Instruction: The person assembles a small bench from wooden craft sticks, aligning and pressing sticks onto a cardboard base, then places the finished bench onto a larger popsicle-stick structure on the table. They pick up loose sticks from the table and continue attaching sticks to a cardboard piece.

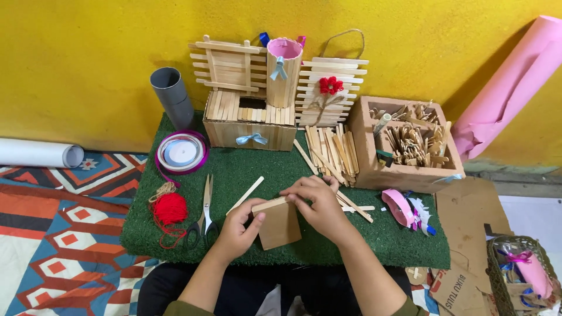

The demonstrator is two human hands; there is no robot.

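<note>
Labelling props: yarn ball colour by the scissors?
Red yarn ball; head view.

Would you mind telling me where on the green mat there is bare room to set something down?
The green mat is bare along its front right, between the right hand and the pink ribbon scraps. A smaller patch lies between the purple ribbon spool and the loose stick. It is crowded by the stick pile, the scissors and red yarn.

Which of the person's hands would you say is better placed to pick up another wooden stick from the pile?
Probably the right hand: it lies nearer the stick pile, pressing a stick onto the cardboard piece, which the left hand holds.
</note>
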